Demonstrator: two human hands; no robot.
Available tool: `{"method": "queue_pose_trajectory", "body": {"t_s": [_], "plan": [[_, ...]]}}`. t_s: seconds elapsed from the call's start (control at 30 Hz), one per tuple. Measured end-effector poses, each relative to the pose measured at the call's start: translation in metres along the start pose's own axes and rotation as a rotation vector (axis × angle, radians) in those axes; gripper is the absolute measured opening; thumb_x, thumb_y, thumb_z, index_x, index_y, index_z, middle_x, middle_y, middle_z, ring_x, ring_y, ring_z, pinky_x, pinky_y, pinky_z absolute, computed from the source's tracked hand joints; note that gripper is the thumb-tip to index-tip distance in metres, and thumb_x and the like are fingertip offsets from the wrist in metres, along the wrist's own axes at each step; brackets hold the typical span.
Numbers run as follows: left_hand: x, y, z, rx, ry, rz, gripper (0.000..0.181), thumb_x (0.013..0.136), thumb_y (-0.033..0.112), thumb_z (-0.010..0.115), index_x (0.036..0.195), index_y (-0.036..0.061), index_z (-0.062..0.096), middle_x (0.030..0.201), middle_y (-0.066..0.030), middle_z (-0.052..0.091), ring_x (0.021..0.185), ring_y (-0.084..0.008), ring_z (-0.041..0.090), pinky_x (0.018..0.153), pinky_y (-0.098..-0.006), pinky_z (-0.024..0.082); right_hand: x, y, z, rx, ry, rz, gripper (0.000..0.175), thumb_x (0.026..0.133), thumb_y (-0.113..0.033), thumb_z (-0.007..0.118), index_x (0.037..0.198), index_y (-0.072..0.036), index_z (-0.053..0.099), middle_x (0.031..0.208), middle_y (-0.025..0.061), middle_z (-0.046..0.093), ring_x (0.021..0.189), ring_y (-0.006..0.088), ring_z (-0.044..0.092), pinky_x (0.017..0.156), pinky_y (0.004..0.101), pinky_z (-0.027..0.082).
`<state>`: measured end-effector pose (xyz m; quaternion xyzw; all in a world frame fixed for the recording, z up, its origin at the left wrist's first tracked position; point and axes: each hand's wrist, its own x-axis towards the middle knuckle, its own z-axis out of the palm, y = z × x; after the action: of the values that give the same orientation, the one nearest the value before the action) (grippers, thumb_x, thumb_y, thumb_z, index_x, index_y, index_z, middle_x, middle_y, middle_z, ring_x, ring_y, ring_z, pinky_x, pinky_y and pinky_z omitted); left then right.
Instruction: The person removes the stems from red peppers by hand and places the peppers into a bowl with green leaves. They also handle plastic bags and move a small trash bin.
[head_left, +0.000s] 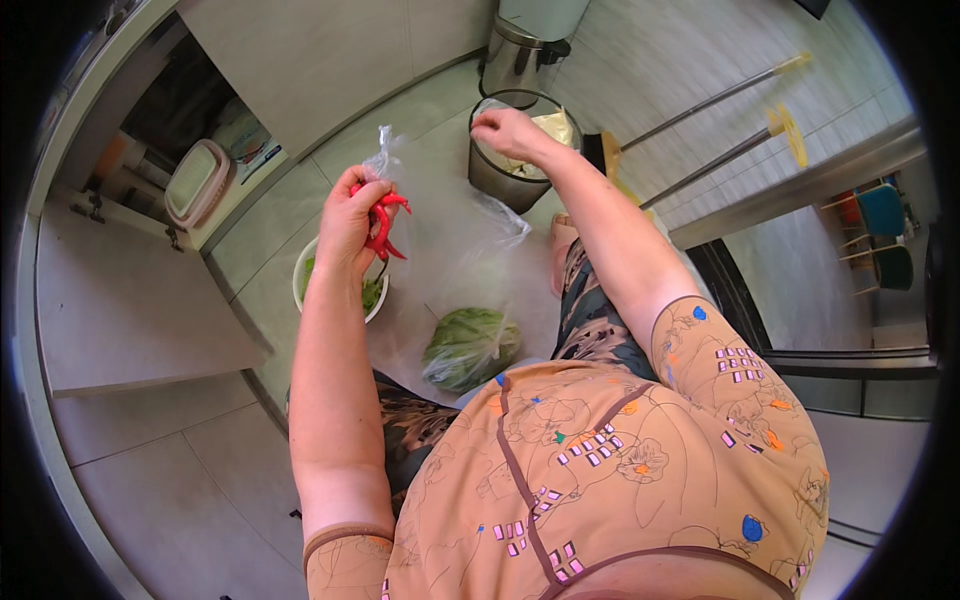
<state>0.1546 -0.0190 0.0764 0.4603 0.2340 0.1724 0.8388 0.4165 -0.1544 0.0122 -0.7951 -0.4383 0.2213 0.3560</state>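
Note:
My left hand (349, 217) grips several red chili peppers (384, 223) together with a clear plastic bag (385, 154), whose gathered end sticks up above the fingers. Over the near rim of a dark round trash bin (504, 180) is my right hand (504, 133), fingers bent together; whether anything small is between them cannot be told. Under my left wrist, a white bowl (298, 281) of green vegetables (371, 294) is partly hidden. A leafy green vegetable in clear plastic (471, 347) lies on the floor between my legs.
A metal pedal bin (510, 64) stands behind the trash bin. Long-handled cleaning tools (705, 169) lie at the right. An open cabinet at the left holds a plastic container (196, 184); its door (142, 300) juts out. Another clear plastic bag (501, 217) is near the trash bin.

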Motion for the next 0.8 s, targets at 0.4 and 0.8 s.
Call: {"method": "queue_pose_trajectory", "body": {"t_s": [0.4,0.8], "plan": [[0.008,-0.004,0.005,-0.019,-0.071,0.013,0.014,0.083,0.000,0.059,0.089,0.0068,0.048,0.077,-0.0092,0.057,0.052,-0.0106,0.049,0.042,-0.0202,0.036,-0.029,-0.080,0.059,-0.246,-0.222,-0.176,0.035,0.077,-0.017,0.064,0.106,0.000,0.058,0.106,0.0224,0.060,0.097,0.0410,0.057,0.081,0.0438,0.047],[-0.021,0.011,-0.007,0.017,0.064,0.043,0.019,0.082,0.000,0.060,0.098,0.0030,0.049,0.076,-0.0093,0.058,0.052,-0.0105,0.052,0.040,-0.0198,0.038,0.003,-0.092,0.070,-0.138,0.437,-0.742,0.019,0.072,0.003,0.060,0.090,-0.002,0.060,0.116,0.0161,0.054,0.096,0.0339,0.058,0.078,0.0364,0.050]]}}
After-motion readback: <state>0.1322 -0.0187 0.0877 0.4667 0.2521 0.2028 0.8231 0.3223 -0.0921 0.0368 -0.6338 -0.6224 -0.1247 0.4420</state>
